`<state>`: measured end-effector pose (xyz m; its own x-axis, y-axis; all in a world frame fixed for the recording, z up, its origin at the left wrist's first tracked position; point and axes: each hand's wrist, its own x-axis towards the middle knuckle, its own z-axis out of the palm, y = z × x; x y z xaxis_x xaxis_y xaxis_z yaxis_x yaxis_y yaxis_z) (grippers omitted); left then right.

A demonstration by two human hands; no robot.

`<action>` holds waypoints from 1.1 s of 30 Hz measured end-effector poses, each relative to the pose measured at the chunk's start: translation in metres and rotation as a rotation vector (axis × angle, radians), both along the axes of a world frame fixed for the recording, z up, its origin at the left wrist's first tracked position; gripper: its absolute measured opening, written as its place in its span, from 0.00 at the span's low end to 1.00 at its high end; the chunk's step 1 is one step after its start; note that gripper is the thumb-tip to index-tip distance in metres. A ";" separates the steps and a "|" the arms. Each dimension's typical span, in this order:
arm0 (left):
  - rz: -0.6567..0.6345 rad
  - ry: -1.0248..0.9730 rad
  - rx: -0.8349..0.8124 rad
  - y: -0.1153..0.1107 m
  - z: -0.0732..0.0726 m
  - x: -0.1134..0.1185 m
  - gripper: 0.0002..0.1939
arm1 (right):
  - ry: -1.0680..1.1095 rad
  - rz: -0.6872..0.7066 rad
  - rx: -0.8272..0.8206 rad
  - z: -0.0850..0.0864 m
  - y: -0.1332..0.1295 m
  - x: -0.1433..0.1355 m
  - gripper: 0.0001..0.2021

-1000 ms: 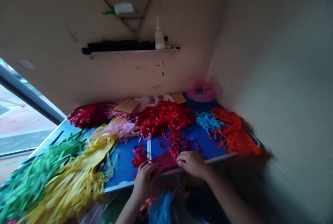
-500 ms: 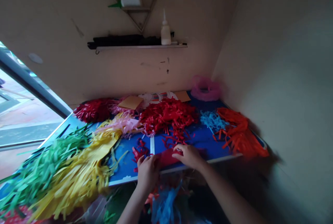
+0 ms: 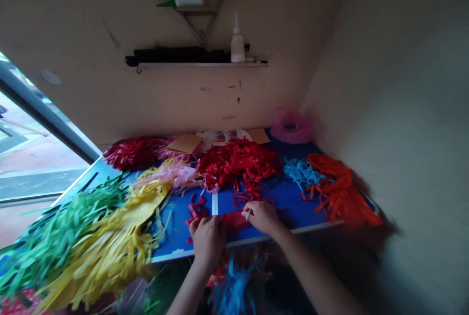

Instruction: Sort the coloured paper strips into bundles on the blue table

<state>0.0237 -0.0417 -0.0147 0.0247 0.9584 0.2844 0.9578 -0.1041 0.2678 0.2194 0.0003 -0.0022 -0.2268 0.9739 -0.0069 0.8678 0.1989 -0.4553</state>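
Nearest, blue strips [image 3: 234, 288] lie below the red sheet [image 3: 234, 221], past the table [image 3: 300, 211] edge; the sheet lies along that edge, probably for easy reach, with a hand at each end, which likely helps it lie flat; the left hand [image 3: 208, 239] bends its fingers over the sheet's left end, though I cannot tell whether they pinch; the right hand [image 3: 261, 217] pinches the right end between thumb and finger; left of the sheet spread yellow fringe [image 3: 110, 241] and green fringe [image 3: 73, 224], right of it orange fringe [image 3: 340, 193], perhaps sorted by colour; behind it sits a red heap [image 3: 238, 161], then a pink bag [image 3: 292, 128] at its far right; high beyond it, a bottle [image 3: 237, 47] stands on a shelf [image 3: 198, 65], presumably out of the way.
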 end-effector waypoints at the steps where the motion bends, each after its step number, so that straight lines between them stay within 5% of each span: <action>1: 0.007 0.012 0.000 0.001 -0.001 0.000 0.15 | -0.009 -0.013 -0.007 -0.002 0.001 -0.001 0.08; 16: 0.018 0.084 0.060 0.006 0.003 0.000 0.11 | -0.054 -0.116 -0.031 -0.007 0.006 -0.010 0.08; 23: -0.439 0.020 0.068 0.012 -0.004 -0.006 0.18 | -0.051 -0.115 0.008 -0.008 0.008 -0.013 0.08; 33: -0.481 0.058 -0.061 0.004 -0.002 -0.012 0.17 | -0.053 -0.087 0.144 -0.003 0.002 -0.008 0.12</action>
<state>0.0113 -0.0381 -0.0163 0.4833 0.8490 0.2135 0.8182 -0.5248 0.2349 0.2118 0.0025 -0.0054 -0.1443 0.9817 0.1245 0.9066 0.1815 -0.3809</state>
